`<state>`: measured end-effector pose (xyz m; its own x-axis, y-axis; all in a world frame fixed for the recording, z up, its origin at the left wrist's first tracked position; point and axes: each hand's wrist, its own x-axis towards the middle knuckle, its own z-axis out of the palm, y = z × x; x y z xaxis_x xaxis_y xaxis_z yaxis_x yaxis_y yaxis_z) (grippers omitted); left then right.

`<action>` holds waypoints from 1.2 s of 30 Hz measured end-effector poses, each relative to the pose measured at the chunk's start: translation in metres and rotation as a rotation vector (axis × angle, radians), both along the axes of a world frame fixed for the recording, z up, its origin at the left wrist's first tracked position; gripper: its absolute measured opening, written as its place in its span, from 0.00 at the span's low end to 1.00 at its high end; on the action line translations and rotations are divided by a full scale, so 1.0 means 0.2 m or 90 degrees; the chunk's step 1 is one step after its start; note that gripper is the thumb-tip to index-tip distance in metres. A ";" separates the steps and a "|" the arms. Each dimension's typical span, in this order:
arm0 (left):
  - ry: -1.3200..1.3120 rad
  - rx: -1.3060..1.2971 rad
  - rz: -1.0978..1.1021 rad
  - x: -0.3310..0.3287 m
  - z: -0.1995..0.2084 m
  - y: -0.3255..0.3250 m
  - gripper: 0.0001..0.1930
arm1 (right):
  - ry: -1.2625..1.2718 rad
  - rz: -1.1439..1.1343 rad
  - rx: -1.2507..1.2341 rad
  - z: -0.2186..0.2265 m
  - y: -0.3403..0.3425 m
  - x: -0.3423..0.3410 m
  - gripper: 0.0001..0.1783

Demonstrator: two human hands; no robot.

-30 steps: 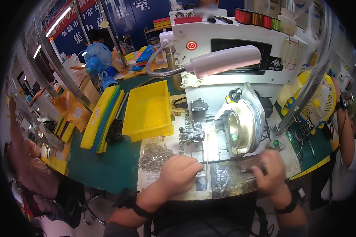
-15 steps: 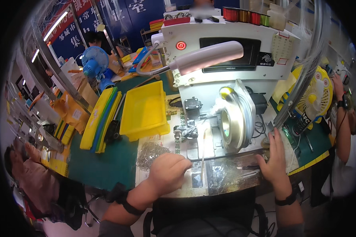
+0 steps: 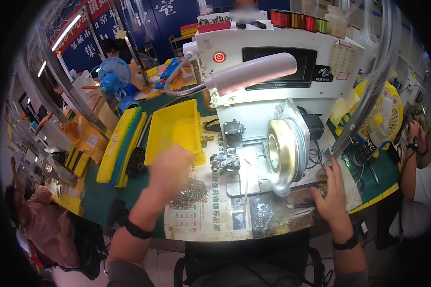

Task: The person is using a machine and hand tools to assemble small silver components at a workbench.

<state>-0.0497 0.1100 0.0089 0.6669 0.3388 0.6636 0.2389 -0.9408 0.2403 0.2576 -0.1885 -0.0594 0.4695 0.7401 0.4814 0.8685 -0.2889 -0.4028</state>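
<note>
My left hand (image 3: 169, 172), smeared by motion, is over the near edge of a yellow plastic tray (image 3: 200, 129); its fingers cannot be made out. Just beside and below it, a pile of small metal rings or hooks (image 3: 191, 193) lies on printed paper. My right hand (image 3: 329, 196) rests at the right front of the white machine (image 3: 273, 103), fingers stretched and apart, holding nothing. Between the hands, the machine's large pale wheel (image 3: 286, 150) shows under bright lamp light. A thin stick (image 3: 246, 191) lies in front of its small metal clamp (image 3: 227, 161).
Above the wheel reaches a white lamp (image 3: 254, 71) on a bendable neck. Yellow, green and blue strips (image 3: 122, 146) lie left of the tray. At the right stand a metal post (image 3: 361, 105), a black can (image 3: 366, 150) and a yellow fan (image 3: 382, 115). Co-workers sit on both sides.
My left hand has moved left and away from me, from the paper's front to the tray. The bright shape above the wheel has shifted to its lower side. My right hand stays put.
</note>
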 end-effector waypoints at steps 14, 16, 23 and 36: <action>0.043 -0.133 -0.132 0.01 -0.20 -0.16 0.03 | 0.033 -0.006 0.031 0.00 -0.01 0.00 0.38; 0.044 -0.142 -0.154 -0.01 -0.22 -0.15 0.04 | 0.035 -0.005 0.040 0.00 0.01 0.00 0.38; -0.053 -0.290 -0.036 -0.01 -0.20 -0.17 0.11 | 0.022 -0.009 0.034 0.00 0.00 0.01 0.37; -0.017 -0.345 -0.004 -0.02 -0.18 -0.17 0.07 | 0.025 -0.005 0.041 -0.03 0.02 0.01 0.38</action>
<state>-0.0541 0.0759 -0.0274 0.6555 0.6335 0.4112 0.2211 -0.6815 0.6976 0.2599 -0.1847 -0.0648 0.4946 0.7040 0.5097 0.8496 -0.2679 -0.4544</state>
